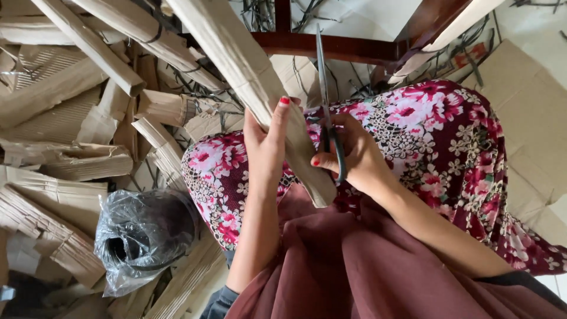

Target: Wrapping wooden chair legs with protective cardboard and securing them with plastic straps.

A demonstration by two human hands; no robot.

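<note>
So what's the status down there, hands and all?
Left hand gripping rolled cardboard bundle. Right hand holding scissors, blades pointing up beside it. Bundle rests across floral lap.

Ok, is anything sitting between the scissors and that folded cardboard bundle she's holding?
Nothing visible. The left hand grips the cardboard bundle over the lap; the right hand holds the scissors right beside it, blades pointing up along its edge. Whether they touch is unclear.
</note>
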